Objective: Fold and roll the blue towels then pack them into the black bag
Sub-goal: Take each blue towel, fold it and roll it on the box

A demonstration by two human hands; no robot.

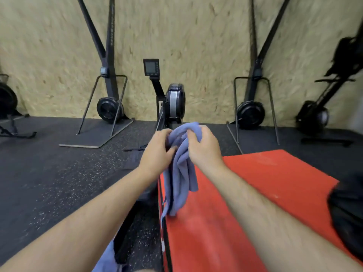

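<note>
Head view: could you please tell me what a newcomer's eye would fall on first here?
The crumpled blue towel at the centre, gripped by the left hand and the right hand, hangs down over the left edge of the red pad. That bright red pad fills the lower right, with a blurred black bag at its right edge. Behind, a rowing machine stands against the chipboard wall.
</note>
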